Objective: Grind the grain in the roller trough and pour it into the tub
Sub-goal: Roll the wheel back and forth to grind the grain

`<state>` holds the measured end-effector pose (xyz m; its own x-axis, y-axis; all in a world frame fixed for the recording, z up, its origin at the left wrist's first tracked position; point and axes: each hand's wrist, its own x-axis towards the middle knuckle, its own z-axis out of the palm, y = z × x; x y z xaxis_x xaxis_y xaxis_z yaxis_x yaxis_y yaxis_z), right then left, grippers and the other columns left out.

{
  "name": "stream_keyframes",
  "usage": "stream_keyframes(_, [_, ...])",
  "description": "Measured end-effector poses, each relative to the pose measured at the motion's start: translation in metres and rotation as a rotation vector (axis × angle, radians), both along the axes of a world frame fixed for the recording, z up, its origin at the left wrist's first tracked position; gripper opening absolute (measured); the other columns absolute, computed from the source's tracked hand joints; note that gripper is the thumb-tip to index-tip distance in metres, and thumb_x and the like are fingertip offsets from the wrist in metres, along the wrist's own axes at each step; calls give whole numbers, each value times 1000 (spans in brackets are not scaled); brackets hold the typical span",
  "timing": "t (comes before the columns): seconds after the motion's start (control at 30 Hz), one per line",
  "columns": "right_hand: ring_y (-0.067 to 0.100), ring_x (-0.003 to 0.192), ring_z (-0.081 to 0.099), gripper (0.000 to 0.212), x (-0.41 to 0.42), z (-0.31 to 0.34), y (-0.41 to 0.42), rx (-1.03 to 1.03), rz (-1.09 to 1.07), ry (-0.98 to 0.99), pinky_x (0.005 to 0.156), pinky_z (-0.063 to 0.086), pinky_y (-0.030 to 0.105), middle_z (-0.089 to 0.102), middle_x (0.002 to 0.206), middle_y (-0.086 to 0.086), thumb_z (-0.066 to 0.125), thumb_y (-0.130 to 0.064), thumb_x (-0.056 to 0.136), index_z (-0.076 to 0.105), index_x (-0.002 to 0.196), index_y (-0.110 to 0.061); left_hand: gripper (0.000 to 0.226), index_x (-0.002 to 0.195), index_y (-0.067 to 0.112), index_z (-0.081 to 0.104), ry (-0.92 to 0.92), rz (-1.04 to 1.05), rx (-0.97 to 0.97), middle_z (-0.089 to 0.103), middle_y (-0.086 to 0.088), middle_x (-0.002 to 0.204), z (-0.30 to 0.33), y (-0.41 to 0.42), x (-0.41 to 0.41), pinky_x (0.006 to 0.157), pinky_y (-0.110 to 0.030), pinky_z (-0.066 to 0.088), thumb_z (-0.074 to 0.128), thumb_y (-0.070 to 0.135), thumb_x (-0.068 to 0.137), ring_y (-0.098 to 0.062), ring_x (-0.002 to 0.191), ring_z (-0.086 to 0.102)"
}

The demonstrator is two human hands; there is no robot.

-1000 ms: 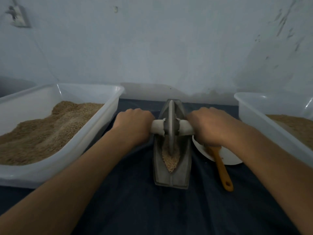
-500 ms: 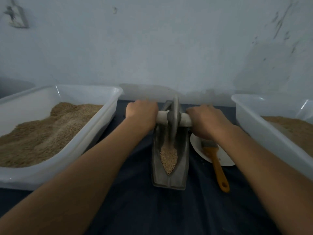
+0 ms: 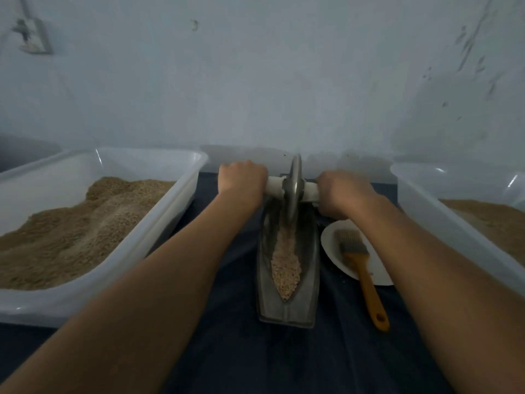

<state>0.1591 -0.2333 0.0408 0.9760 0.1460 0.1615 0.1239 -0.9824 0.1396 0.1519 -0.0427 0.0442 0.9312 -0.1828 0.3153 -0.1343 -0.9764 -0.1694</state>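
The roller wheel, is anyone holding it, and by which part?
Yes. The left hand and right hand each grip one end of the white axle handle through the roller wheel.

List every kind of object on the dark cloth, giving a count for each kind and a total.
White plastic tubs: 2 (left tub, right tub)
Metal grinding trough: 1
Roller wheel: 1
White plate: 1
Brush: 1
Total: 6

Beyond my hands stands a pale blue wall [image 3: 255, 81], scuffed with dark marks up to my right. A socket [image 3: 31, 38] sits high to my left. Under my arms lies a dark cloth [image 3: 241, 359]; the light is dim.
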Motion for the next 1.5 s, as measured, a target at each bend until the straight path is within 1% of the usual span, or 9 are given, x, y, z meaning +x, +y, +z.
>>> stream_keyframes(0.3, [11, 57, 54, 22, -72, -1, -1, -125, 148, 107, 45, 33, 25, 55, 70, -6, 70, -27, 70, 49, 72, -32, 29, 108, 31, 64, 280, -38, 40, 53, 7, 79, -17, 37, -45, 72, -38, 45, 76, 29, 81, -14, 71, 53])
stream_keyframes(0.4, [15, 64, 60, 12, -54, 10, 7, -79, 41, 238, 51, 43, 27, 61, 77, 0, 70, -24, 78, 58, 80, -24, 35, 118, 25, 64, 281, -7, 5, 64, 0, 99, -11, 26, -33, 80, -42, 49, 74, 26, 84, -24, 91, 63])
stream_keyframes(0.63, [26, 78, 52, 21, -5, 13, 13, -92, -43, -162, 70, 37, 32, 50, 80, 3, 71, -13, 84, 69, 104, -18, 32, 124, 18, 61, 92, 14, -168, 64, -12, 123, -12, 7, 10, 86, -44, 45, 62, 10, 94, -35, 115, 62])
stream_keyframes(0.8, [16, 63, 49, 27, -42, 1, 7, -110, 39, 34, 53, 36, 27, 54, 78, 0, 74, -24, 80, 47, 76, -22, 34, 119, 25, 65, 226, -19, -31, 64, -2, 99, -16, 27, -17, 75, -40, 42, 70, 27, 86, -25, 91, 63])
stream_keyframes(0.93, [12, 62, 59, 20, -69, -2, 1, -101, 15, 220, 48, 39, 26, 59, 76, -4, 72, -26, 77, 53, 79, -30, 27, 104, 31, 63, 313, -52, 57, 52, 7, 75, -15, 32, -30, 70, -40, 44, 72, 33, 79, -11, 63, 48])
stream_keyframes(1.07, [16, 63, 54, 20, -43, 7, 10, -129, -31, 72, 51, 36, 27, 59, 80, 0, 73, -25, 79, 53, 78, -22, 31, 110, 21, 63, 382, 13, -27, 53, 1, 80, -5, 19, -5, 87, -45, 54, 75, 25, 81, -23, 82, 59])
stream_keyframes(1.23, [29, 90, 65, 17, -5, 8, 14, -65, -78, -203, 68, 38, 31, 63, 90, 6, 75, -20, 86, 70, 102, -16, 31, 122, 17, 66, 110, 76, -201, 66, -9, 117, -8, 2, 22, 82, -40, 39, 66, 17, 91, -33, 113, 63])
stream_keyframes(1.4, [20, 74, 57, 21, -30, 6, 9, -94, -20, 33, 60, 41, 30, 55, 81, 0, 74, -27, 83, 64, 101, -20, 26, 111, 19, 65, 300, 29, -94, 55, -1, 88, -7, 15, 3, 78, -40, 47, 69, 24, 86, -27, 90, 60])
stream_keyframes(1.5, [14, 67, 61, 16, -59, 7, 7, -59, -29, 304, 52, 44, 28, 62, 80, -1, 72, -28, 82, 60, 91, -22, 19, 80, 22, 53, 473, -33, 13, 53, 4, 77, -7, 26, -13, 68, -34, 48, 72, 23, 84, -16, 70, 56])
